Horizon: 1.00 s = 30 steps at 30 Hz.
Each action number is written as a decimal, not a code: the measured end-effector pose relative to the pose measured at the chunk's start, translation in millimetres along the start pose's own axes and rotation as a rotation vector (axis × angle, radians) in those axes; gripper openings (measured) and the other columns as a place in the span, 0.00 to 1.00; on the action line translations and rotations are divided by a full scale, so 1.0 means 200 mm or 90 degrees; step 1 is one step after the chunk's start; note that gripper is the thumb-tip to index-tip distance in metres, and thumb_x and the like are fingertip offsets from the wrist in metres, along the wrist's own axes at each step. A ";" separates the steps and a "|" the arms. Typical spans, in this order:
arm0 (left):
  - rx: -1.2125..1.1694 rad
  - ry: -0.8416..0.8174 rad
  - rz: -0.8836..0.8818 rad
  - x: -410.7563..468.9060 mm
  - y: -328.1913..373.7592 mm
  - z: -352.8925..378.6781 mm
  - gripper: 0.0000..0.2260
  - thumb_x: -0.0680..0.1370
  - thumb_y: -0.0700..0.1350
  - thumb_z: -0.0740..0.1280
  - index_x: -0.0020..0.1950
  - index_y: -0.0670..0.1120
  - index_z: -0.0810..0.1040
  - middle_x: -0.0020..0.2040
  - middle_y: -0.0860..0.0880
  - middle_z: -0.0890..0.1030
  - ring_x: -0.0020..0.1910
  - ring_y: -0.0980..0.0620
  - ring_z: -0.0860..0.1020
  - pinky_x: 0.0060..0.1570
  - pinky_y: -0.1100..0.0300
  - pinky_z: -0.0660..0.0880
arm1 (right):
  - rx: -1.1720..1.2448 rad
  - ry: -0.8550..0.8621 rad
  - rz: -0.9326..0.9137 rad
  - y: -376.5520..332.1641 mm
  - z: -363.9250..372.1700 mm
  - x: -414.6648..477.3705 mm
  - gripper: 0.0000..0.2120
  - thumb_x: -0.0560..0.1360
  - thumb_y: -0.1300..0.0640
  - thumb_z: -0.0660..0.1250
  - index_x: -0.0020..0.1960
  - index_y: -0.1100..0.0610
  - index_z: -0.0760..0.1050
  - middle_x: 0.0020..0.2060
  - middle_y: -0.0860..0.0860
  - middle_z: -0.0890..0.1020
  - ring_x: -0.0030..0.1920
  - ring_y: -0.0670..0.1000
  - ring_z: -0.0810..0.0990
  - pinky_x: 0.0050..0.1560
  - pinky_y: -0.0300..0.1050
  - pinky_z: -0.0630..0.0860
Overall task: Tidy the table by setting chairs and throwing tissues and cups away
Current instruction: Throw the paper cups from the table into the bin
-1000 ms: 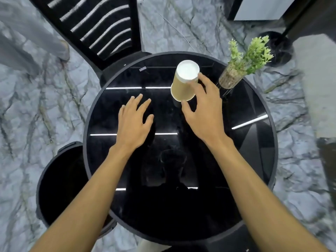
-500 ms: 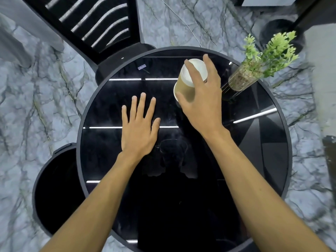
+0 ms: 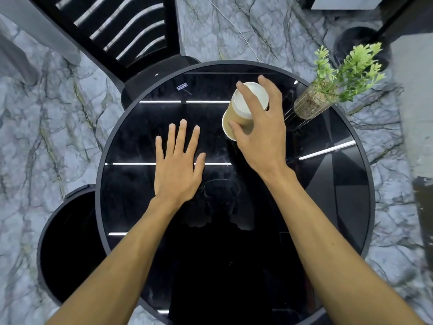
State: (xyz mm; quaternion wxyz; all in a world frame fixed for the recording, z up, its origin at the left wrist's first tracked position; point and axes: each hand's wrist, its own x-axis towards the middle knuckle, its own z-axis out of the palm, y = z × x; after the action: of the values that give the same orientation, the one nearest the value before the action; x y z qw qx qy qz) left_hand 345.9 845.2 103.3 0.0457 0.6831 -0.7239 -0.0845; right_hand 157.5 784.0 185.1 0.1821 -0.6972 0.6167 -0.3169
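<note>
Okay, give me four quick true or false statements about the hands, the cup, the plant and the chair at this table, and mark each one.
1. The right hand grips the brown paper cup with a white top. True.
2. The left hand holds a crumpled tissue. False: it is open over the round black glossy table, holding nothing.
3. The green plant in a clear glass vase stands right of the cup. True.
4. The black slatted chair lies tipped over on the table. False: it stands on the floor at the table's far left side.
</note>
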 end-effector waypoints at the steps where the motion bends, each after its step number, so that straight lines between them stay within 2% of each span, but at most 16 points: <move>1: 0.001 0.000 0.000 0.00 0.00 0.00 0.26 0.84 0.57 0.45 0.81 0.52 0.47 0.82 0.47 0.46 0.80 0.46 0.43 0.77 0.42 0.43 | 0.005 0.000 -0.002 0.00 0.00 -0.01 0.31 0.72 0.57 0.74 0.73 0.46 0.69 0.74 0.53 0.62 0.74 0.54 0.63 0.67 0.41 0.65; 11: 0.010 -0.027 -0.004 0.00 0.02 -0.04 0.26 0.84 0.57 0.46 0.81 0.52 0.48 0.82 0.47 0.46 0.80 0.45 0.43 0.77 0.41 0.43 | 0.015 -0.017 -0.005 -0.03 -0.07 -0.17 0.30 0.73 0.55 0.73 0.73 0.47 0.69 0.74 0.54 0.63 0.73 0.54 0.64 0.65 0.41 0.66; 16: -0.099 -0.076 -0.011 -0.04 0.01 -0.13 0.26 0.84 0.55 0.53 0.81 0.51 0.53 0.82 0.48 0.46 0.80 0.46 0.44 0.77 0.44 0.42 | 0.008 -0.042 -0.023 -0.10 -0.11 -0.32 0.30 0.73 0.55 0.73 0.73 0.47 0.69 0.73 0.54 0.63 0.73 0.53 0.63 0.65 0.42 0.65; 20: -0.153 -0.060 -0.030 -0.25 -0.02 -0.24 0.25 0.83 0.55 0.56 0.79 0.50 0.59 0.82 0.48 0.48 0.80 0.46 0.48 0.77 0.45 0.47 | 0.016 -0.071 -0.044 -0.19 -0.15 -0.46 0.30 0.73 0.55 0.73 0.72 0.47 0.69 0.73 0.54 0.63 0.72 0.53 0.64 0.64 0.42 0.66; 26: -0.153 -0.058 -0.125 -0.72 -0.14 -0.33 0.24 0.84 0.54 0.55 0.79 0.50 0.59 0.82 0.48 0.49 0.80 0.46 0.48 0.77 0.45 0.47 | 0.038 -0.110 -0.100 -0.39 -0.17 -0.66 0.30 0.72 0.55 0.74 0.72 0.48 0.69 0.73 0.54 0.63 0.72 0.55 0.65 0.64 0.47 0.70; 30: -0.166 -0.026 -0.208 -1.01 -0.24 -0.36 0.24 0.84 0.54 0.56 0.79 0.50 0.60 0.81 0.47 0.51 0.80 0.46 0.50 0.76 0.43 0.48 | 0.054 -0.145 -0.154 -0.53 -0.13 -0.81 0.30 0.72 0.56 0.74 0.72 0.49 0.69 0.73 0.55 0.63 0.72 0.55 0.66 0.63 0.45 0.69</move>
State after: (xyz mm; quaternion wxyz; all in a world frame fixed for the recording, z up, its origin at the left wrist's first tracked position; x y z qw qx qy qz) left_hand 418.3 1040.3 175.9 0.1048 0.7776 -0.5875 -0.1977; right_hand 212.7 964.0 237.5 0.2406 -0.7895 0.4896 -0.2813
